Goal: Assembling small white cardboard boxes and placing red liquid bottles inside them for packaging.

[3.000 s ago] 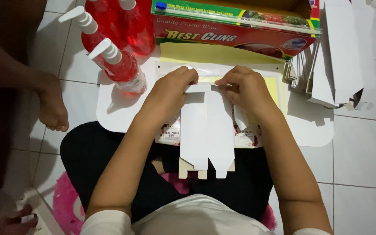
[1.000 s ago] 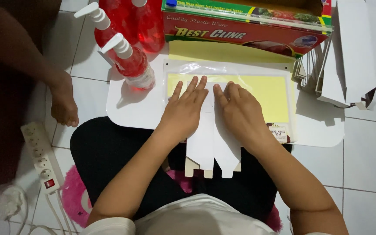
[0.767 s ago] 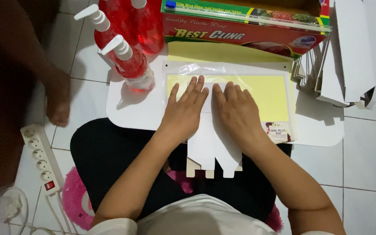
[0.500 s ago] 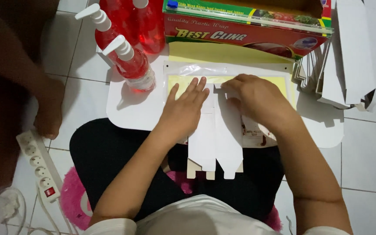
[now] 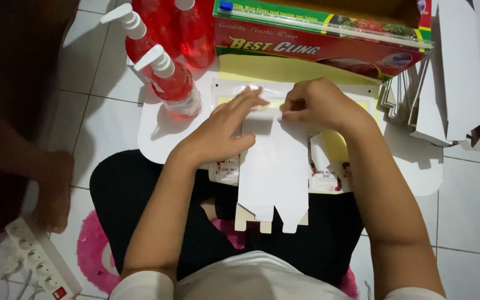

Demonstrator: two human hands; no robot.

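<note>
Left hand [image 5: 223, 133] lies flat, pressing the white flat carton blank [image 5: 273, 172] onto the white board [image 5: 156, 133]; right hand [image 5: 318, 105] pinches its top flap. Folding underway; next calls for firm creasing.

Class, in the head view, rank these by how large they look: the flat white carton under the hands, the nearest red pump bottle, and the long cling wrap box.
1. cling wrap box
2. flat white carton
3. nearest red pump bottle

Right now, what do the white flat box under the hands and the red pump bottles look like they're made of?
White flat box: thin matte cardboard, judging by its crisp die-cut flaps. Red pump bottles: apparently clear glossy plastic holding red liquid, with highlights on the walls and opaque white pumps.
</note>
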